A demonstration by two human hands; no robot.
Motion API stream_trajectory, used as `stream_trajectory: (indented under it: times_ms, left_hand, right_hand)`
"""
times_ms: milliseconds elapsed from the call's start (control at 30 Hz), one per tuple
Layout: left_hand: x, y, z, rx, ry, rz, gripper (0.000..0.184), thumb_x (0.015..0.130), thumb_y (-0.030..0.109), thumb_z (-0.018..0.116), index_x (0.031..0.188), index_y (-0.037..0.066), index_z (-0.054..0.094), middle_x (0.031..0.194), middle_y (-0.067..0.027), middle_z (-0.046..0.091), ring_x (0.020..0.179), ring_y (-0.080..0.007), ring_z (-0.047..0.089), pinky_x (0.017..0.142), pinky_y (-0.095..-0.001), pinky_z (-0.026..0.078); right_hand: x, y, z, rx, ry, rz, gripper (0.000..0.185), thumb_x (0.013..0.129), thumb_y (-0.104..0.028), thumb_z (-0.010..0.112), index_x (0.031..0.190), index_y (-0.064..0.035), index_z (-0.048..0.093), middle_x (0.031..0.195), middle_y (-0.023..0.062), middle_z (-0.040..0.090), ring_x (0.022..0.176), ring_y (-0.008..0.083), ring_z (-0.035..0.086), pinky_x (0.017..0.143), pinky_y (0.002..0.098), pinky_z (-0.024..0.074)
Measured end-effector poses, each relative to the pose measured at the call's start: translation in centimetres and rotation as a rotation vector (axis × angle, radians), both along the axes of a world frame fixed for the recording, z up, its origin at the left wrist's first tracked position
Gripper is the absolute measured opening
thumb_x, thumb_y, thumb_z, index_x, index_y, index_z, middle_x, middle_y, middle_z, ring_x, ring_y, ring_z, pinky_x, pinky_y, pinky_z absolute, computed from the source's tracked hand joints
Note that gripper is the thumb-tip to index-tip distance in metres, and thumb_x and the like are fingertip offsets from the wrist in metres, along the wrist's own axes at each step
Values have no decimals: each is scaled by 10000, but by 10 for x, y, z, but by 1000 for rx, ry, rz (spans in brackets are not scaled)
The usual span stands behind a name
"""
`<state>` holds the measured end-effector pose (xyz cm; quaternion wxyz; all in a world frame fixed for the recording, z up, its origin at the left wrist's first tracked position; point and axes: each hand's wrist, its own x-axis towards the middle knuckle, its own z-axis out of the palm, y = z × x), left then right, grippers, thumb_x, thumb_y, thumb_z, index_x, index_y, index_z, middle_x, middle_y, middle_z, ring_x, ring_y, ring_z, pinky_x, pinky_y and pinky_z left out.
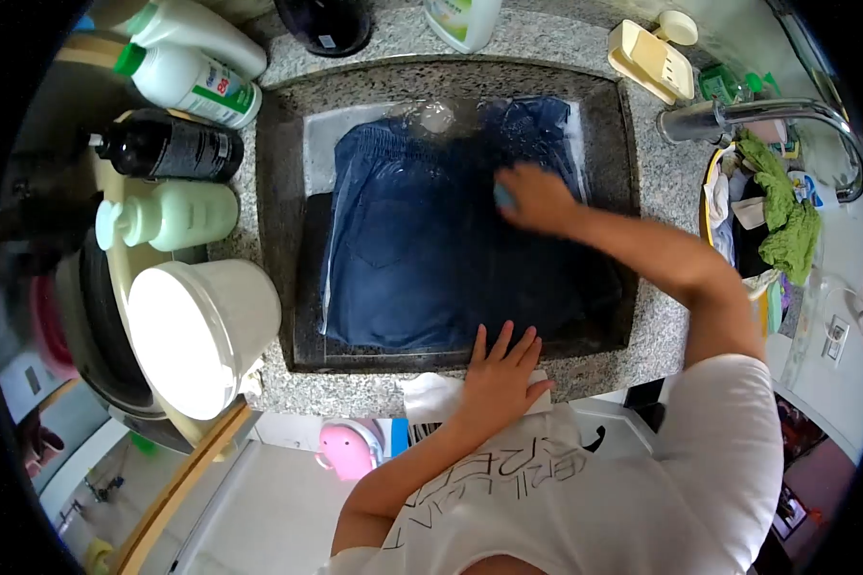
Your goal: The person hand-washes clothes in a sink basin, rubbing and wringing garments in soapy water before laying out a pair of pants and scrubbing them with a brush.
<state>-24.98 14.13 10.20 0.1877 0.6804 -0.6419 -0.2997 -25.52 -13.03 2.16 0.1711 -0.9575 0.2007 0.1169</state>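
Note:
Dark blue denim trousers [393, 244] lie wet and spread out in the stone sink [278, 192], with a waistband toward the far side. My right hand [539, 199] is closed over a small blue-green block [504, 196], pressed to the upper right of the denim; its exact kind is mostly hidden by the fingers. At the near rim of the sink, my left hand [503, 369] rests flat with fingers spread, fingertips at the denim's lower edge. Under its palm lies a white cloth [430, 395].
A white bucket [206, 331], a pale green pump bottle [177, 216], a black bottle [173, 146] and a white bottle [197, 86] line the left counter. A soap dish [650, 62] and a curved faucet [767, 110] stand right, near a basket of clothes [781, 216].

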Motion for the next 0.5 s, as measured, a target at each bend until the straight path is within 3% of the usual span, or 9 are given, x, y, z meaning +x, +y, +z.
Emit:
stream_trajectory:
  times_ms: [67, 133, 167, 200, 233, 333, 400, 467, 500]
  left_hand:
    - [-1, -3, -1, -4, 5, 8, 589, 849, 508, 498, 1222, 54, 544, 1316, -89, 492, 1232, -342, 419, 1046, -563, 220]
    - [-2, -3, -5, 8, -17, -11, 587, 846, 506, 505, 1225, 59, 540, 1306, -87, 502, 1228, -344, 421, 1043, -561, 230]
    - [-1, -2, -4, 12, -10, -11, 587, 846, 506, 505, 1225, 59, 540, 1306, -87, 502, 1228, -344, 421, 1043, -561, 230]
    - [0, -1, -1, 23, -22, -25, 584, 849, 505, 503, 1227, 61, 538, 1313, -85, 496, 1239, -337, 411, 1047, -560, 225]
    - [0, -3, 0, 27, -41, -34, 581, 851, 504, 501, 1228, 63, 536, 1320, -82, 491, 1249, -331, 401, 1051, -558, 219]
    - [5, -2, -3, 60, 41, -42, 575, 865, 498, 483, 1237, 61, 528, 1353, -81, 458, 1293, -303, 355, 1070, -552, 185]
    - [10, -3, 0, 87, 55, -51, 568, 873, 491, 477, 1242, 62, 524, 1364, -81, 445, 1308, -295, 333, 1079, -543, 170]
    - [13, -2, 3, 111, 78, -70, 560, 880, 483, 471, 1247, 63, 519, 1375, -82, 432, 1324, -286, 311, 1088, -534, 155]
    - [17, -1, 3, 131, 118, -111, 551, 888, 474, 463, 1252, 63, 514, 1375, -85, 430, 1328, -289, 303, 1095, -523, 145]
  right_hand:
    - [-32, 56, 38, 146, -15, 127, 531, 729, -314, 645, 1178, -66, 507, 994, 176, 553, 932, 333, 567, 779, 425, 491]
    - [-50, 70, 59, 143, -130, 435, 474, 748, -316, 627, 1129, -52, 530, 933, 183, 565, 909, 330, 584, 688, 446, 519]
    - [-51, 48, 34, 164, -121, 405, 477, 757, -319, 613, 1138, -44, 532, 898, 182, 571, 904, 332, 588, 662, 448, 520]
    - [-44, 30, 16, -5, -91, 176, 483, 775, -320, 595, 1164, -46, 513, 959, 179, 565, 895, 321, 587, 670, 439, 516]
    - [-27, -1, 0, -46, 144, 72, 485, 787, -322, 585, 1181, -56, 493, 1042, 177, 548, 907, 322, 574, 676, 422, 511]
    - [13, -71, -17, -319, 334, 72, 434, 797, -266, 588, 1192, -110, 497, 1071, 152, 533, 1010, 307, 523, 755, 441, 463]
    - [36, -74, -25, -311, 196, 124, 462, 795, -292, 605, 1215, -134, 495, 1065, 134, 528, 1001, 299, 524, 761, 438, 457]
    - [72, -65, -28, -264, -352, 233, 464, 759, -333, 644, 1180, -170, 537, 1041, 79, 530, 963, 279, 521, 750, 412, 435]
    - [90, -60, -34, -264, -358, 241, 464, 759, -333, 644, 1180, -170, 537, 1041, 79, 530, 963, 279, 521, 750, 412, 435]
